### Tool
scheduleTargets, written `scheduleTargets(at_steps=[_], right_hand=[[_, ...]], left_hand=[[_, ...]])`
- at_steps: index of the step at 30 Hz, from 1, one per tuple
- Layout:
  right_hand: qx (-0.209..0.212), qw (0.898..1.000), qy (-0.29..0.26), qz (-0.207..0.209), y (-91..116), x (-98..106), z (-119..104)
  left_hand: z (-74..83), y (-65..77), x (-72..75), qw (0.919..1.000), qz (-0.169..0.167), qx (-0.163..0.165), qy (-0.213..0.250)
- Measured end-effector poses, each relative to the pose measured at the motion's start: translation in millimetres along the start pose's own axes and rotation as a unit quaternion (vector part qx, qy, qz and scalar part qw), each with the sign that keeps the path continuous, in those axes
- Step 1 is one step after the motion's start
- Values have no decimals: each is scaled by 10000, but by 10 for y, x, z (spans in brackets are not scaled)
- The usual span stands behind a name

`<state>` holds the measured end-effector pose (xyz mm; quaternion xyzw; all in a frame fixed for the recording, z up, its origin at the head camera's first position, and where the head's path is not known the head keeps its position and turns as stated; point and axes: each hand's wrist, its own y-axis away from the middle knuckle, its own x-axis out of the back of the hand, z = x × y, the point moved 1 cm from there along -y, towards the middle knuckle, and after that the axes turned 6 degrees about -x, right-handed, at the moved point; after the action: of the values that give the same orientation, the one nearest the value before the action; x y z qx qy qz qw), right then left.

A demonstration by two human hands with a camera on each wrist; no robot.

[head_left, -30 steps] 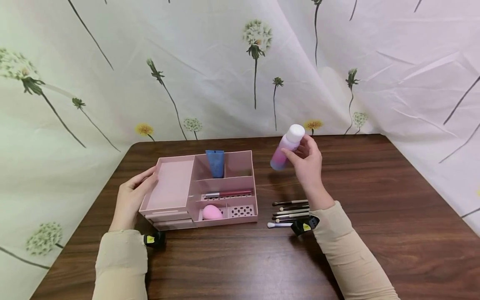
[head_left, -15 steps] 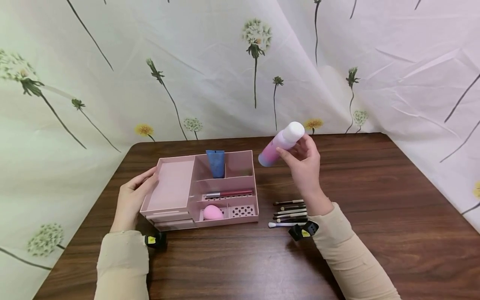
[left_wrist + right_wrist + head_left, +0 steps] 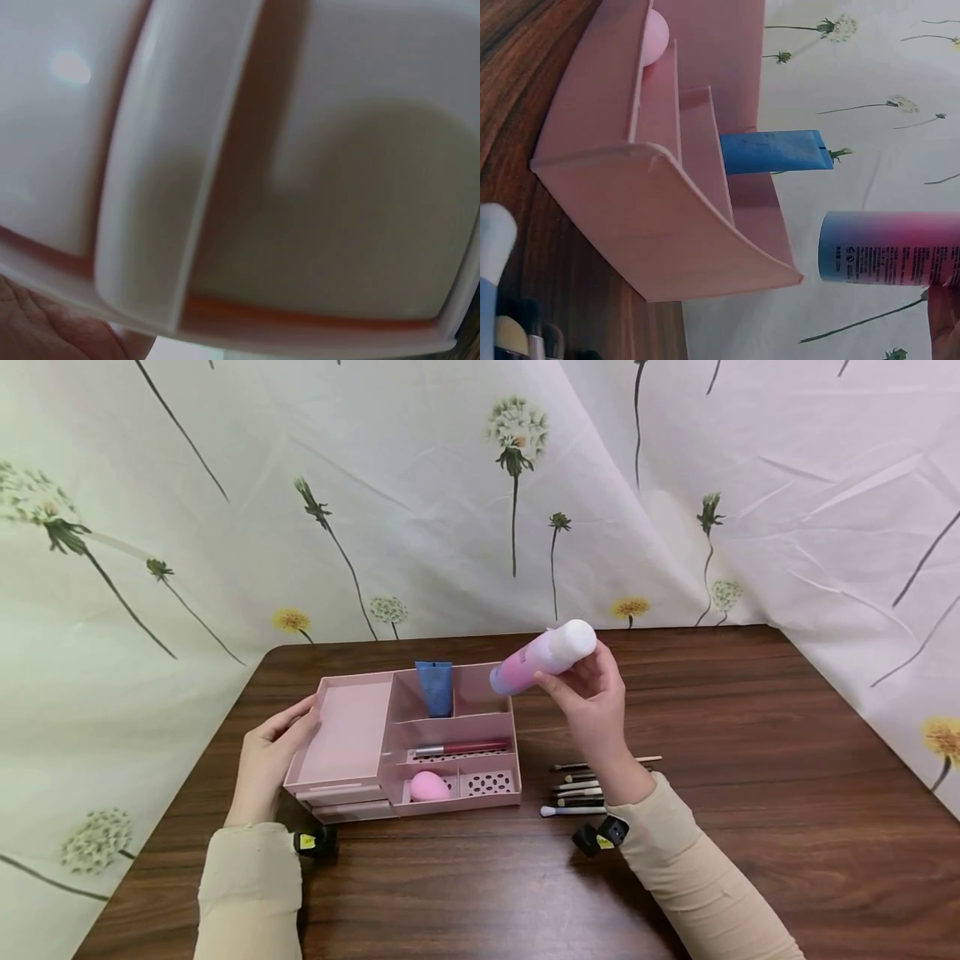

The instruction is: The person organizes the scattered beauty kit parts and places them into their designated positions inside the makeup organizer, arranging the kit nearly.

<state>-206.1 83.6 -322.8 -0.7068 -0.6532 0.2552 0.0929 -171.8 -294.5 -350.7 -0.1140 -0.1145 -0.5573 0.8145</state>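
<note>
In the head view my right hand (image 3: 596,710) grips a pink-and-blue bottle with a white cap (image 3: 536,662). The bottle is tilted, its blue base over the right rear corner of a pink cosmetics organizer (image 3: 348,727). The right wrist view shows the bottle (image 3: 892,247) raised beside the organizer's side wall (image 3: 652,225). My left hand (image 3: 272,752) holds the organizer's left side, thumb at the top edge. Inside the compartments are a blue tube (image 3: 435,687) standing upright, a red tube with a silver end (image 3: 461,748) lying flat, and a pink makeup sponge (image 3: 429,786).
Several makeup brushes (image 3: 577,789) lie on the dark wooden table (image 3: 450,893), right of the organizer and partly under my right wrist. A white cloth with dandelion prints (image 3: 420,502) hangs behind the table's back edge.
My right hand has carried the bottle left, from beside the organizer to over its rear right compartment, and tilted it further. The left hand stays on the organizer.
</note>
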Motion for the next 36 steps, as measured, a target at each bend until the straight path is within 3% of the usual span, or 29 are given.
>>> scheduleTargets(at_steps=[8, 15, 23, 36], right_hand=[[288, 9984, 65, -481, 28, -59, 112], [150, 9968, 199, -758, 73, -117, 214], [-21, 9953, 457, -851, 92, -144, 324], [190, 9893, 994, -1048, 122, -161, 398]], left_hand=[[-17, 2, -25, 10000, 25, 61, -12], [18, 9, 3, 10000, -2, -3, 57], [24, -9, 9, 10000, -15, -69, -13], [13, -39, 1, 9998, -126, -161, -57]])
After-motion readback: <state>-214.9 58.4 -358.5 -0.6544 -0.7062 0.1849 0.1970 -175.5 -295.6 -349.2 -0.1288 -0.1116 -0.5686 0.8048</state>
